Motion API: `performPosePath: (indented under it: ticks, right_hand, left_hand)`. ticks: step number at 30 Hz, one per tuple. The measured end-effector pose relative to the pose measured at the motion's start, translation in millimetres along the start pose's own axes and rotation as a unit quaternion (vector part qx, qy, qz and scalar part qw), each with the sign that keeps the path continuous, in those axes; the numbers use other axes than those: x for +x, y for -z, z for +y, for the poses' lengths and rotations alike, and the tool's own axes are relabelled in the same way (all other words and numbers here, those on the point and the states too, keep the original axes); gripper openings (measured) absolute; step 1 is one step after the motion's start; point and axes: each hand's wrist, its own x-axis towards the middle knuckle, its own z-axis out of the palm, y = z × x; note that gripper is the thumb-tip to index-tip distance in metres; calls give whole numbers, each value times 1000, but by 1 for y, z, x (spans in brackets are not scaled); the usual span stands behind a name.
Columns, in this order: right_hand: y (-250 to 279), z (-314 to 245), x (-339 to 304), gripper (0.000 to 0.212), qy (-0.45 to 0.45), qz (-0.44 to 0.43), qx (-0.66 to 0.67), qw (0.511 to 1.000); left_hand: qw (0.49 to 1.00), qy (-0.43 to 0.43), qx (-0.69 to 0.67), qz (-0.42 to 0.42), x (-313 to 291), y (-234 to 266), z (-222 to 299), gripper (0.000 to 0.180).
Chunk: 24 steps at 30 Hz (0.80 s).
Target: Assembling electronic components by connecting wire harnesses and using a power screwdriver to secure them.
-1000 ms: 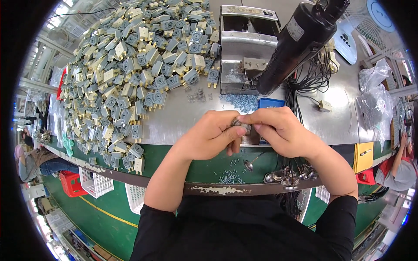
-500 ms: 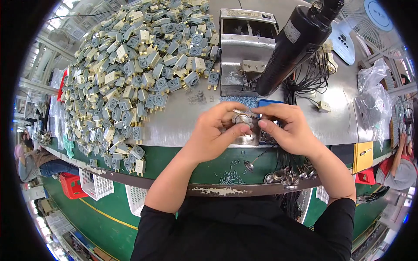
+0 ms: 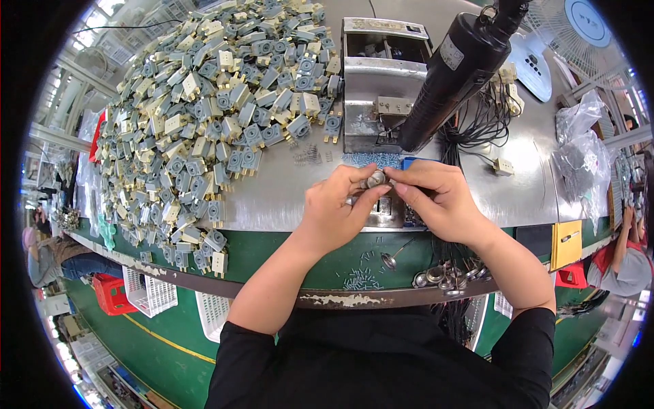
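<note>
Between thumb and fingers, my left hand (image 3: 337, 208) grips a small round metal cap-like part (image 3: 375, 179). Close against its right side, my right hand (image 3: 443, 201) is closed in a pinch; what its fingertips hold is too small to make out. Below my fingers lies a metal plate with a slot (image 3: 385, 210). Just beyond them is a bed of small bluish screws (image 3: 375, 159), beside a blue tray edge (image 3: 407, 163) that my right hand partly covers.
A huge heap of grey-and-cream switch-like blocks (image 3: 204, 123) fills the left. A metal feeder box (image 3: 371, 82) and black electric screwdriver (image 3: 453, 75) stand ahead. Black cables (image 3: 480, 129), loose springs (image 3: 308, 155), screws (image 3: 361, 279) and round metal parts (image 3: 449, 276) lie around.
The round metal part has shifted slightly up and left and is tilted differently. My right fingertips have moved left, closer to it and to my left hand.
</note>
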Motion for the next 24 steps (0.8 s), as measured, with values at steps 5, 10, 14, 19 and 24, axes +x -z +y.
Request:
performPosePath:
  ticks: [5,10,14,19,24]
  right_hand:
    - [4,-1,2,22,4,12,1,1000]
    - [13,-3,3,22,16,-15,-10,1000]
    - [18,-5,4,23,11,-51,28,998]
    - [13,-9,4,23,-28,-46,21,998]
    - [8,-3,-2,23,-19,-20,7,1000]
  left_hand:
    - [977,98,-189,-19,1,0,-1,27]
    - [907,190,-368,-70,11,19,4,26]
    - [865,243,-420,-130,15,27,7,26]
    - [916,199,-337,-84,12,16,6,26]
    - [907,221,-349,-87,12,12,1,33]
